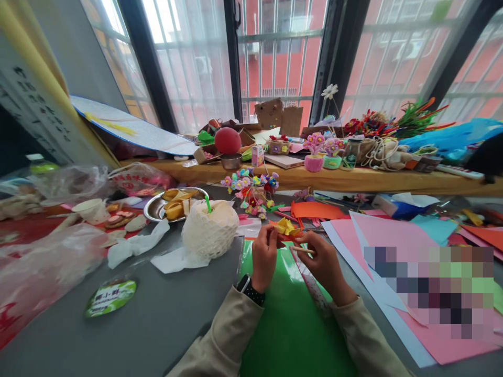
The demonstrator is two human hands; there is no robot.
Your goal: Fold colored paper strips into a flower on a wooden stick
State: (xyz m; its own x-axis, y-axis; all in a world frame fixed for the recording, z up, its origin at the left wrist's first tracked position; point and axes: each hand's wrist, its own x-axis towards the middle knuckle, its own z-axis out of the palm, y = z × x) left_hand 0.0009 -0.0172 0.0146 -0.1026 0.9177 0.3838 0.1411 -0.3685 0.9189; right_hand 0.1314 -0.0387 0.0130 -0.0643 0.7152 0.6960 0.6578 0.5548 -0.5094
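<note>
Both of my hands are raised over a green sheet (291, 324) on the grey table. Between them is a small yellow paper flower (286, 226), with some orange-red showing beneath it. My left hand (264, 254) pinches the flower from its left side. On the other side, the fingers of my right hand (321, 262) are closed around a thin pale stick (302, 250) and also reach the flower's edge. Fingertips cover part of the flower. A patterned strip (312, 285) lies on the green sheet below my right hand.
Left of my hands stands a netted white coconut (210, 228) with a green straw, near a metal bowl (153, 207) of peels. Coloured paper sheets (377, 235) spread to the right. Bead-like flowers (253, 188) stand ahead, before a crowded wooden sill (291, 180).
</note>
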